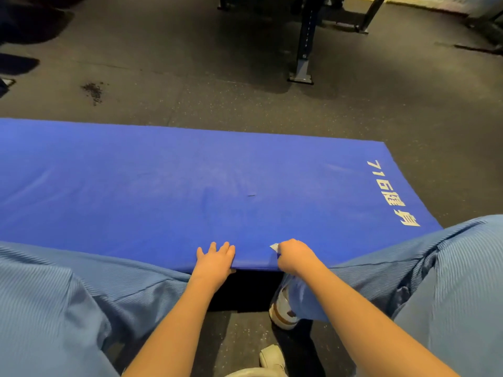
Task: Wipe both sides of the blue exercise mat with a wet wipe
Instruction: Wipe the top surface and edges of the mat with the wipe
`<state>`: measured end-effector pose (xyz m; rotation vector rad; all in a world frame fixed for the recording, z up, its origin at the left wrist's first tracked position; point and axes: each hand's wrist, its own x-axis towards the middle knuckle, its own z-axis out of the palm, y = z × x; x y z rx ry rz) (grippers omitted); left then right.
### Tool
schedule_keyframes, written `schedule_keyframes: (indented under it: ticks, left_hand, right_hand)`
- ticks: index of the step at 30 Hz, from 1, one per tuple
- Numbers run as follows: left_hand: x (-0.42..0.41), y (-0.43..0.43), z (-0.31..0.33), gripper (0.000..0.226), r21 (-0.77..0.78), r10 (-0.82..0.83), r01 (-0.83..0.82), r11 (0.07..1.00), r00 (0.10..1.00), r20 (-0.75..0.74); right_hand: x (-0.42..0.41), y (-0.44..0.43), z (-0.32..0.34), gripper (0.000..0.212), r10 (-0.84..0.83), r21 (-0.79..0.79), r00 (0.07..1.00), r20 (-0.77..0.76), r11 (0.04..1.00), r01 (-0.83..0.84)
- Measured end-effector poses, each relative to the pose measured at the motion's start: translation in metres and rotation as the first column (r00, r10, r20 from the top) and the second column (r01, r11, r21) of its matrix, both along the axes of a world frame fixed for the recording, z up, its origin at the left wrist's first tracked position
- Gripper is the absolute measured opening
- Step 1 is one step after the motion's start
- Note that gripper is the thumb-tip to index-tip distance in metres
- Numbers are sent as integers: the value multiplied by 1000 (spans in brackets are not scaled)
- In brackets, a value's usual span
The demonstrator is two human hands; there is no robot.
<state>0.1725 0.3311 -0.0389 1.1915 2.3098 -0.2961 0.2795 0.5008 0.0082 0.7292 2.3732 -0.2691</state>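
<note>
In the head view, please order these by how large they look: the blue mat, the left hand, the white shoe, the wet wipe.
1. mat
2. left hand and shoe: about alike; the shoe is partly hidden by a trouser leg, so unranked
3. wet wipe, only a corner showing from the right hand

A dark rubber floor [245, 85] flecked with pale specks runs under everything, with a scatter of dark crumbs [93, 91] at the far left. A blue-grey metal upright [307, 42] stands on its base plate [300, 77] (a slanted bar [372, 13] lies to its right). Light-blue ribbed trousers [54, 295] fill the near corners, above a white shoe [283, 312] with brown stripes and a second white toe [272, 356].
</note>
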Motion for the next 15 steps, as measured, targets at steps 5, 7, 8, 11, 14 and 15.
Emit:
schedule_keyframes:
  ticks: [5, 7, 8, 11, 14, 15]
  left_hand:
    - [0, -1, 2, 59, 64, 85, -88, 994, 995, 59]
    - [-8, -4, 3, 57, 113, 91, -98, 989, 993, 72]
    - [-13, -3, 4, 50, 142, 107, -121, 982, 989, 100]
    - [-29, 0, 5, 36, 191, 177, -213, 958, 966, 190]
    - [-41, -9, -5, 44, 169, 277, -291, 942, 956, 100]
    - [-43, -13, -10, 47, 145, 324, -335, 931, 941, 98]
  right_hand:
    - [-12, -39, -20, 40, 89, -155, 979, -184, 981, -119]
    - [-13, -30, -28, 37, 51, -152, 979, -196, 985, -82]
    - [-13, -21, -29, 33, -1, -139, 979, -203, 990, -28]
    - [-2, 0, -31, 25, -121, -16, 969, -215, 993, 120]
    - [1, -12, -29, 25, -174, -12, 927, -332, 984, 180]
    - [0, -22, -28, 24, -194, -91, 900, -390, 981, 172]
